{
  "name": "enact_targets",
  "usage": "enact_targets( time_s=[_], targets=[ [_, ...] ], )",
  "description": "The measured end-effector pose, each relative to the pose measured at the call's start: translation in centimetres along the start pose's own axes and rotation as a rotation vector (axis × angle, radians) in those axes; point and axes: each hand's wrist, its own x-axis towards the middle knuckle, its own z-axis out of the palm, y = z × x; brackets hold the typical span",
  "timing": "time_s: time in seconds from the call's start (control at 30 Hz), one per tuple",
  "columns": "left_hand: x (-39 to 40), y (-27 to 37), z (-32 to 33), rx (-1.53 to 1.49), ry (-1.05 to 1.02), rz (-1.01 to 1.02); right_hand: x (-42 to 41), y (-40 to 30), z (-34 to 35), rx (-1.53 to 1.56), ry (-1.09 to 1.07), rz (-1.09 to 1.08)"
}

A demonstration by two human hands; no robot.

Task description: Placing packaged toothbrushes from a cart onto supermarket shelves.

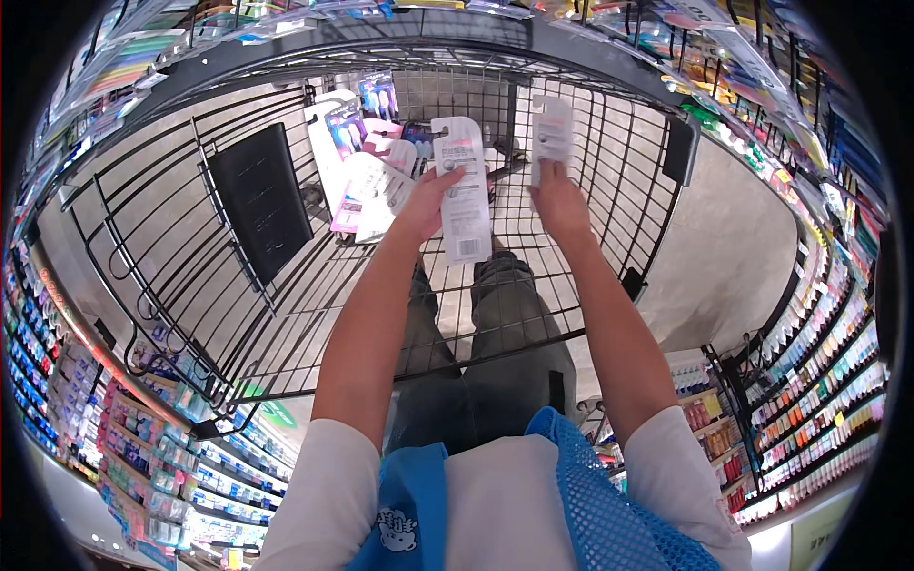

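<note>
My left hand [426, 207] grips a white hang-hole package [465, 214] by its left edge. The card stands nearly upright, its printed back with a barcode facing me. My right hand [562, 203] holds a second pale hang-hole package [553, 132] by its lower end, blurred and farther to the right. Both hands are over a black wire shopping cart [608, 135]. Left of my left hand lies a loose pile of carded packages [382, 182], some white, some pink. A purple-and-blue package [378, 95] leans at the pile's back.
A black panel [260, 203] is fixed to the cart's left wire side. The cart's handlebar [107, 360] runs along the left. Shelves of hanging goods [814, 385] curve around on the right, with more shelves [153, 457] at lower left. My legs [507, 314] show through the wires.
</note>
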Motion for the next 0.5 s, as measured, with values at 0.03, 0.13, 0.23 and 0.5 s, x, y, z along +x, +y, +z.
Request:
enact_targets(
  time_s=[0.03,0.13,0.23,0.5],
  targets=[
    [0.0,-0.1,-0.2,-0.002,-0.007,0.003,-0.2,0.0,0.0,0.064,-0.016,-0.035],
    [-0.1,-0.7,-0.6,0.008,0.048,0.049,-0.5,1.3,0.2,0.168,0.05,-0.005],
    [-0.1,-1.5,-1.4,0.105,0.148,0.084,-1.2,1.6,-1.0,0.233,0.114,0.114],
    [0.6,-3.4,-2.1,0.312,0.21,0.141,-1.5,3.8,-0.9,0.215,0.095,0.196]
  ],
)
